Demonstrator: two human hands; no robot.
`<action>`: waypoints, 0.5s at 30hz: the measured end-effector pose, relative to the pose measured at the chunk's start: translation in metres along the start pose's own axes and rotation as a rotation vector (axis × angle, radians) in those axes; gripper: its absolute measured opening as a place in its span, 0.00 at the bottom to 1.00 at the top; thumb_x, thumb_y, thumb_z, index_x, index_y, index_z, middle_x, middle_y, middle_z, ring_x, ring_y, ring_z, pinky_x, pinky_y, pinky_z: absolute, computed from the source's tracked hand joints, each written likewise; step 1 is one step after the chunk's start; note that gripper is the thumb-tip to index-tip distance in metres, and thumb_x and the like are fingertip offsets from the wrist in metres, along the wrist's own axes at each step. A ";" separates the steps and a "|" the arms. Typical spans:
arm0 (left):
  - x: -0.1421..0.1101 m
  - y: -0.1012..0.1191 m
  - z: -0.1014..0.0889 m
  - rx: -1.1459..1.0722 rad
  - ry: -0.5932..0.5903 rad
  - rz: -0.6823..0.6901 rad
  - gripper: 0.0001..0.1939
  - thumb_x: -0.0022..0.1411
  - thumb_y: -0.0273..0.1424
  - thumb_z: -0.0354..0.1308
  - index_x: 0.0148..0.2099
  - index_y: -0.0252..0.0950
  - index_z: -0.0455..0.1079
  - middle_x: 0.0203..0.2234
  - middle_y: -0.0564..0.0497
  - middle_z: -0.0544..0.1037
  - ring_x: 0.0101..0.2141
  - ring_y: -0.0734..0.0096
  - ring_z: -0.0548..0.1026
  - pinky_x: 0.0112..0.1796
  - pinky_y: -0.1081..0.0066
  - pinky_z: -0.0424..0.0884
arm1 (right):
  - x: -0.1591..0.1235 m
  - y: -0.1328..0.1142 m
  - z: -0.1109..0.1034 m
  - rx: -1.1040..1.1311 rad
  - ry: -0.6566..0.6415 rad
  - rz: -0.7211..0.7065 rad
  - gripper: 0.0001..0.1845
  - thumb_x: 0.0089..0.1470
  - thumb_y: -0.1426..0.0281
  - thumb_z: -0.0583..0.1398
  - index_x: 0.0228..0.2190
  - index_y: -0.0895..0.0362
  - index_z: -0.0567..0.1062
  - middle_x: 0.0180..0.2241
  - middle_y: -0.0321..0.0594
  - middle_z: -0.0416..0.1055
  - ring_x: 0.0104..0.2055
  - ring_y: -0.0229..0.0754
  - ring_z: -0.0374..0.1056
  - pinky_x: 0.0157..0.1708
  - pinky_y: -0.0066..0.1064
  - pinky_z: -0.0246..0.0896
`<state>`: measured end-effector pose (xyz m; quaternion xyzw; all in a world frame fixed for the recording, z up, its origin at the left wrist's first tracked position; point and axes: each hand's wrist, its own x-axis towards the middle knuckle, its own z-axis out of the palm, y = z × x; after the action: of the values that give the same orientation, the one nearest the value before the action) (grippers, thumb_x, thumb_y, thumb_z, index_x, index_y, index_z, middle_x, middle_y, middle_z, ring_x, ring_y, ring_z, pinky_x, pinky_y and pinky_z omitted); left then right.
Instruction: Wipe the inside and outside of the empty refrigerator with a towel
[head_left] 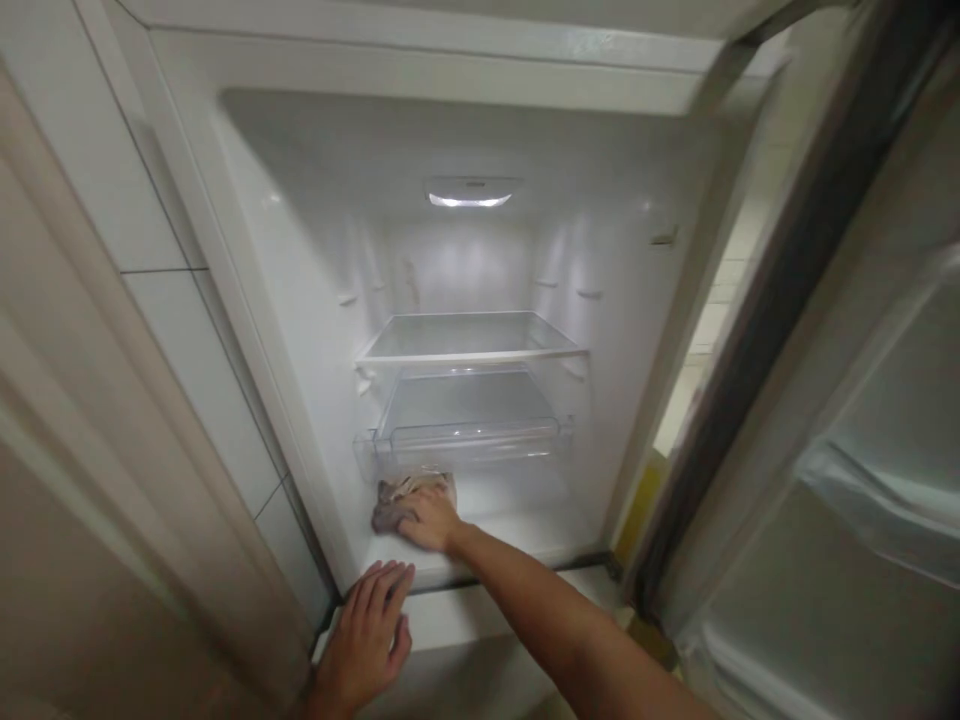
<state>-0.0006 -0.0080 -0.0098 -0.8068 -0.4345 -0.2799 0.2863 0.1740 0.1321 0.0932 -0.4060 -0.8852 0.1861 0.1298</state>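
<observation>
Inside the fridge (300, 400), my right hand (431, 518) presses a crumpled greyish cloth (394, 505) against the bottom at the left side. Its fingers are bent over the cloth, and part of the cloth is hidden under them. My left hand (367, 630) rests flat on the front ledge (450, 615) below the fridge opening, fingers stretched out and holding nothing. Just above the cloth is a clear plastic drawer (476, 440).
A glass shelf (472, 335) spans the fridge above the drawer. A lit lamp (471, 195) is at the top. The open fridge door (810, 560), with clear door bins (885, 510), stands at the right. A tiled wall (172, 350) runs along the left.
</observation>
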 end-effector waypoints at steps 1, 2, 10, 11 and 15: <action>0.000 -0.001 0.001 0.004 0.002 0.003 0.32 0.66 0.27 0.57 0.71 0.39 0.69 0.57 0.45 0.83 0.59 0.52 0.78 0.61 0.55 0.74 | -0.012 0.000 0.001 -0.024 -0.023 -0.041 0.21 0.69 0.58 0.60 0.57 0.45 0.84 0.61 0.35 0.80 0.66 0.51 0.71 0.68 0.41 0.61; -0.001 -0.001 0.002 0.009 0.006 0.004 0.32 0.67 0.27 0.57 0.72 0.39 0.69 0.56 0.45 0.83 0.59 0.52 0.79 0.60 0.54 0.75 | -0.022 0.001 0.001 -0.047 -0.037 -0.065 0.23 0.67 0.56 0.60 0.58 0.46 0.84 0.62 0.37 0.80 0.66 0.54 0.70 0.68 0.44 0.60; 0.001 -0.005 0.002 0.015 0.029 0.051 0.28 0.69 0.28 0.55 0.70 0.38 0.69 0.56 0.44 0.83 0.58 0.52 0.79 0.61 0.55 0.74 | -0.087 0.055 -0.038 -0.179 0.010 0.141 0.34 0.67 0.48 0.56 0.68 0.46 0.77 0.70 0.48 0.71 0.70 0.66 0.64 0.68 0.62 0.57; 0.001 -0.005 0.002 0.011 0.028 0.053 0.28 0.69 0.28 0.55 0.70 0.38 0.70 0.56 0.44 0.83 0.58 0.52 0.79 0.62 0.55 0.74 | -0.092 0.065 -0.042 -0.184 0.037 0.191 0.35 0.67 0.49 0.57 0.70 0.45 0.75 0.72 0.48 0.68 0.71 0.67 0.63 0.69 0.63 0.55; 0.001 -0.005 0.003 -0.002 0.027 0.059 0.28 0.69 0.28 0.56 0.70 0.38 0.71 0.57 0.45 0.83 0.59 0.52 0.78 0.62 0.56 0.73 | -0.095 0.105 -0.051 -0.209 0.162 0.410 0.37 0.66 0.53 0.60 0.73 0.47 0.71 0.75 0.49 0.65 0.76 0.63 0.58 0.74 0.59 0.48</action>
<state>-0.0043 -0.0030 -0.0100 -0.8159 -0.4060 -0.2826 0.2994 0.3243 0.1339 0.0861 -0.6020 -0.7855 0.0827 0.1171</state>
